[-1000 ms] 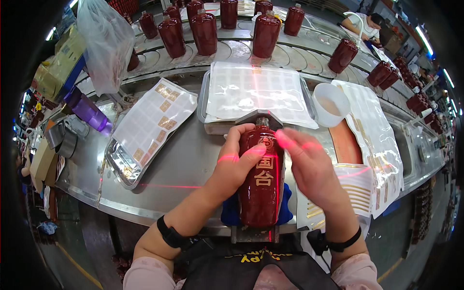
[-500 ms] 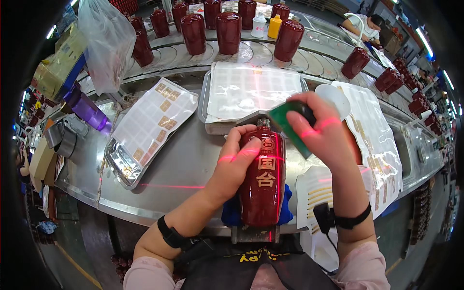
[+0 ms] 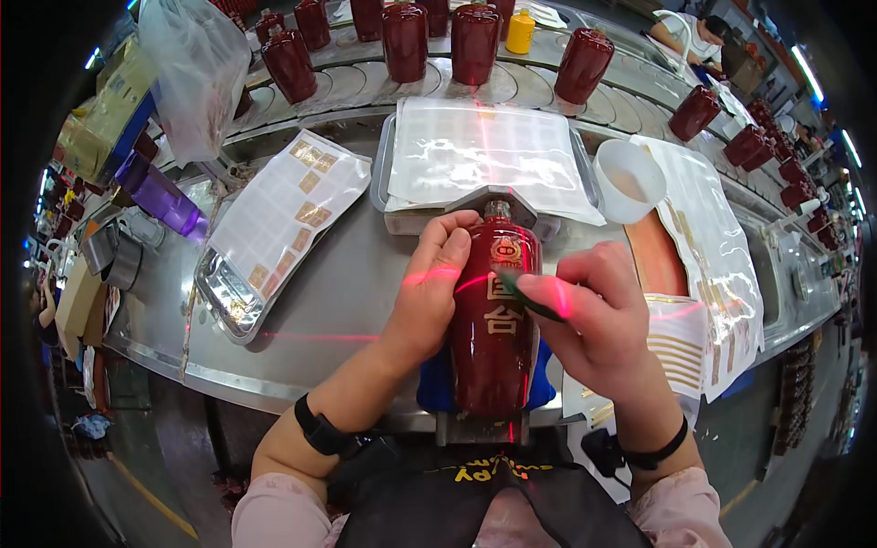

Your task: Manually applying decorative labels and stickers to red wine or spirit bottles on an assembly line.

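Observation:
A glossy dark red bottle (image 3: 493, 370) with gold characters and a gold emblem lies back on a blue pad (image 3: 437, 384), its clear neck at a grey metal bracket (image 3: 512, 203). My left hand (image 3: 427, 288) is wrapped round the bottle's upper left side, with its fingers near the shoulder. In my right hand (image 3: 598, 315) a dark green scraper (image 3: 537, 301) is pinched, its edge at the upper gold character on the bottle's front. The scraper is partly hidden by my fingers. Red laser lines cross the bottle and both hands.
Several red bottles (image 3: 405, 46) and a yellow one (image 3: 520, 33) stand on the curved conveyor. Sheets of labels lie on a tray (image 3: 379, 183) ahead and a tray (image 3: 215, 288) at left. A translucent tub (image 3: 630, 196) and gold-strip sheets (image 3: 676, 352) are at right.
My right hand has come down and left, bringing the scraper from beside the neck onto the bottle's front. Bottles on the conveyor have shifted right. My left hand stays on the bottle.

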Demonstrator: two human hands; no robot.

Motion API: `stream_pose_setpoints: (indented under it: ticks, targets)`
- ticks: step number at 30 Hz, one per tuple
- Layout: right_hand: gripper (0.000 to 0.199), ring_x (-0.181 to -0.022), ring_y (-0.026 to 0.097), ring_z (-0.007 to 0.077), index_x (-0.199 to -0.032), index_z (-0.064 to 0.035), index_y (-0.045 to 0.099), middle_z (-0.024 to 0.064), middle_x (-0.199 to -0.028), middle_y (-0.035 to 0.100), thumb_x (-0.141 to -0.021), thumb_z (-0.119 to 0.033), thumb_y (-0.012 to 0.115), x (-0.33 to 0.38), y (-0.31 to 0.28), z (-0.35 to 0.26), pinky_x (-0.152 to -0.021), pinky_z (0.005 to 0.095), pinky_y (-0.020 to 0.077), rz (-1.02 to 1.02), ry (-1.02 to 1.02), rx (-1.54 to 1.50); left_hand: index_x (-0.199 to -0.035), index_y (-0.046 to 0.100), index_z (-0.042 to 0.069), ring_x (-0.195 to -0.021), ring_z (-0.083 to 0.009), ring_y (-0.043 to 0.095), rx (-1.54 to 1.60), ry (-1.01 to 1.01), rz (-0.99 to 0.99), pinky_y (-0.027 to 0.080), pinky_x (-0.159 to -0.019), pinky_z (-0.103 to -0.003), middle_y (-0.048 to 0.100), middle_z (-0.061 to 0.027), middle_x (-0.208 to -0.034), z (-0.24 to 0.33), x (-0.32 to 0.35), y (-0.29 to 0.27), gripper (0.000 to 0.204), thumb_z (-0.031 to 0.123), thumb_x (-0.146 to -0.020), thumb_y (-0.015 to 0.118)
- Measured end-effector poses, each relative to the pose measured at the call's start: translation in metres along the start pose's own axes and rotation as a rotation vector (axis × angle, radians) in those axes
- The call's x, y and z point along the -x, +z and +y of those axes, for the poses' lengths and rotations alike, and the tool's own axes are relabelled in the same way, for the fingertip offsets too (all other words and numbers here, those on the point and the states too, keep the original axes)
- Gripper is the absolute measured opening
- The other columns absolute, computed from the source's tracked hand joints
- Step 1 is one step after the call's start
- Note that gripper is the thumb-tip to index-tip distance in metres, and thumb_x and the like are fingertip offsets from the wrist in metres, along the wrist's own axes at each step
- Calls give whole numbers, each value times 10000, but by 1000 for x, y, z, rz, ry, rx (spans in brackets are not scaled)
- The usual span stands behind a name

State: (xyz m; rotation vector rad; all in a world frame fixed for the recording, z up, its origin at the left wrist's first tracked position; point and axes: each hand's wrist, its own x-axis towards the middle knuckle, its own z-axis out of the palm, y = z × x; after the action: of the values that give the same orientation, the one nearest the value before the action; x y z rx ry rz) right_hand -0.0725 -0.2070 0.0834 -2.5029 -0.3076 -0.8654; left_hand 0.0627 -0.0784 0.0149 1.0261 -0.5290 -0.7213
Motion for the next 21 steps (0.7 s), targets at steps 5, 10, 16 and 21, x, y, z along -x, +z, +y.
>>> stream_pose_setpoints:
  ticks: [5, 10, 16, 21]
  targets:
    - [268, -763, 547, 179, -997, -96, 668, 28, -862, 554, -736, -90, 728, 14, -6, -19, -721, 345, 428, -272, -132, -227, -1364, 341, 9, -1119, -168, 558, 120, 9, -7, 462, -971, -324, 537, -128, -1257, -5, 10, -3, 425, 267, -1036, 417]
    - [201, -849, 589, 60, -1118, -7, 560, 39, -973, 653, -949, -108, 603, 36, 24, -5, -731, 217, 488, 259, 817, -915, -1484, 117, 7, -1220, -182, 461, -30, 111, -148, 365, -1055, -330, 440, -144, -1359, -4, 25, 1, 740, 221, -956, 588]
    - [192, -842, 574, 53, -1103, -4, 565, 33, -959, 649, -949, -111, 606, 55, 40, 10, -738, 212, 483, 320, 900, -911, -1509, 54, 7, -1304, -209, 377, -128, 157, -135, 315, -1097, -340, 341, -146, -1430, -6, 30, 3, 858, 197, -916, 644]
    - [184, -749, 562, 149, -1047, -31, 614, 43, -873, 589, -873, -64, 664, 51, 22, 9, -676, 273, 461, 353, 489, -207, -1510, 27, 3, -1303, -214, 383, -91, 117, -198, 310, -1100, -346, 293, -151, -1452, -9, 30, 1, 859, 210, -928, 624]
